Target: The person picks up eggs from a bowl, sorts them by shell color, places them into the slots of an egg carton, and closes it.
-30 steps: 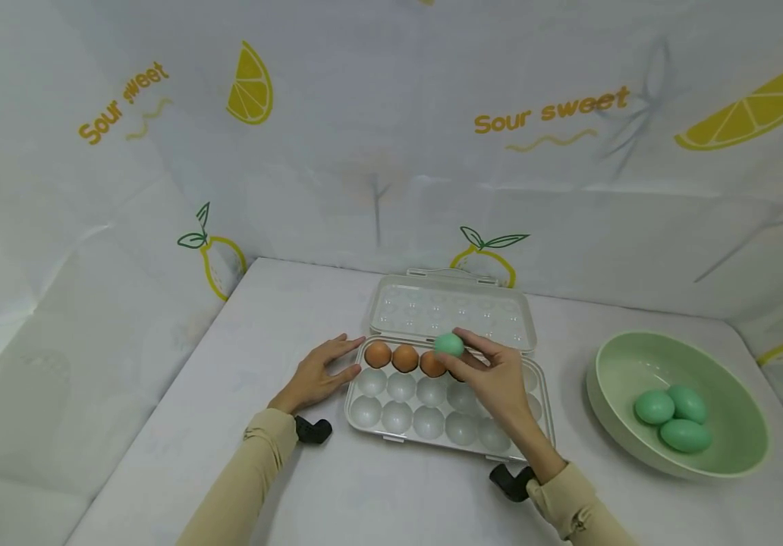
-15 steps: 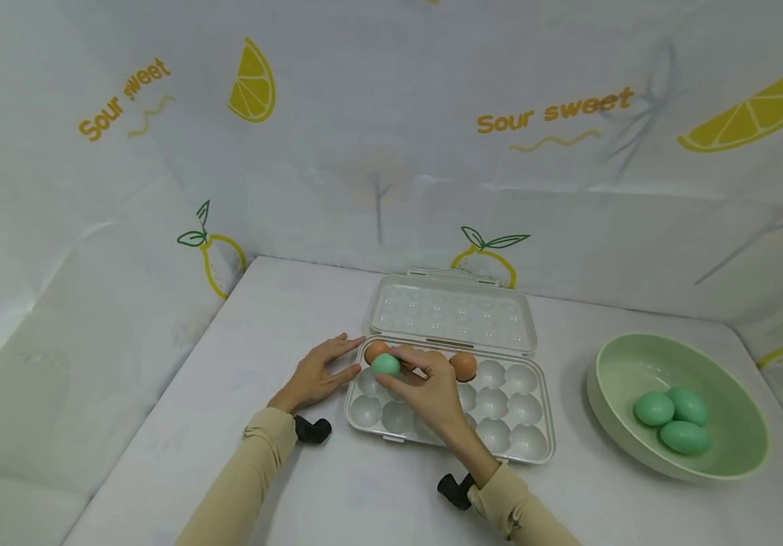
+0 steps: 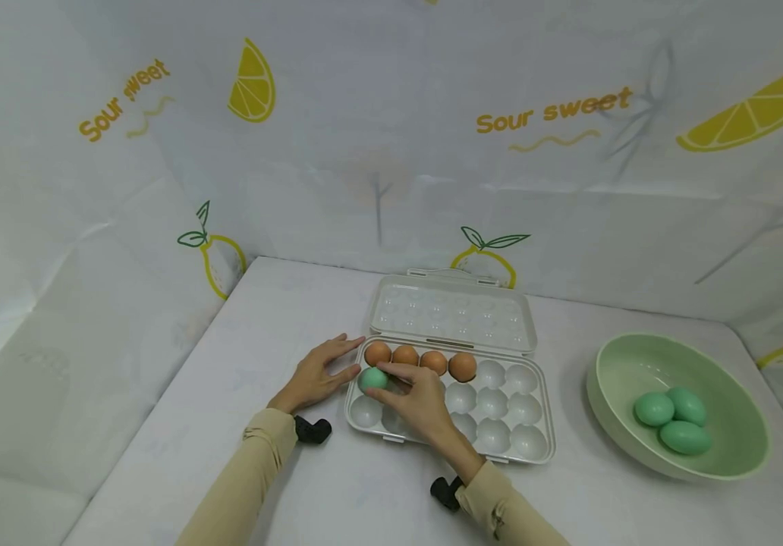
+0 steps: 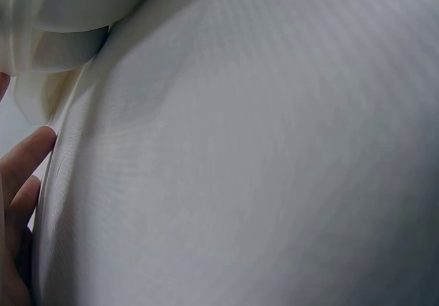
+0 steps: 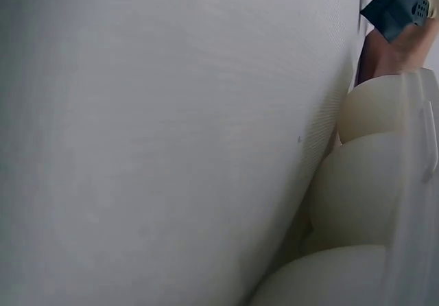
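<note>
Thumb and fingers of my right hand (image 3: 421,400) pinch a green egg (image 3: 372,380) at the left cup of the egg tray's middle row. Whether the egg bears on the cup, I cannot tell. Several brown eggs (image 3: 434,362) fill the left part of the back row of the white egg tray (image 3: 547,425). With fingers extended, my left hand (image 3: 321,375) touches the tray's left edge. In the left wrist view, fingers (image 4: 29,156) show beside the tray's underside. The right wrist view shows the tray's rounded cups (image 5: 360,186) from low down, but not the green egg.
Behind the tray its clear lid (image 3: 453,309) lies open on the white table (image 3: 309,303). A light green bowl (image 3: 599,402) with three green eggs (image 3: 685,437) stands to the right. A lemon-print cloth (image 3: 364,114) hangs behind the table.
My right hand has carried the green egg left and nearer to me, from over the back row's brown eggs to the middle row's left cup. My left hand has stayed in place.
</note>
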Motion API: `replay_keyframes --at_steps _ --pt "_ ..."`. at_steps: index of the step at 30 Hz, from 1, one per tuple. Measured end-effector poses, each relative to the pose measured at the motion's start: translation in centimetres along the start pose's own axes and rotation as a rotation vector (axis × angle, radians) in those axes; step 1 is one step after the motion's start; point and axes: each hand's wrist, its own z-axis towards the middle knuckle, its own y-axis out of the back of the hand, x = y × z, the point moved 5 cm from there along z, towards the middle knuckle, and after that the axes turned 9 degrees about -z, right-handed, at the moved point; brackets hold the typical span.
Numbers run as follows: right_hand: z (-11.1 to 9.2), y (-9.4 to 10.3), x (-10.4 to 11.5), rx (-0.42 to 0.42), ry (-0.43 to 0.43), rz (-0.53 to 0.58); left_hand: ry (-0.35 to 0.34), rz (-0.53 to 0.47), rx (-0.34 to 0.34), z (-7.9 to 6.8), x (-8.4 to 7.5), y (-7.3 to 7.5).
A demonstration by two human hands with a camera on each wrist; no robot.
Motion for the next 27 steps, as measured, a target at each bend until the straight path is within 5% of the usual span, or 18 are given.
replay_keyframes --at_steps 15,21,27 --pt "0.38 -0.62 0.34 -0.01 0.128 -0.232 -0.014 0.002 -0.008 0.07 -0.01 -0.03" --pt "0.33 -0.52 0.2 -0.02 0.095 -0.224 -0.012 -0.002 -0.008 0.02 -0.14 -0.01" --pt "0.2 0.37 0.15 -0.039 -0.016 -0.104 0.003 0.003 0.0 0.0 -0.07 0.01"
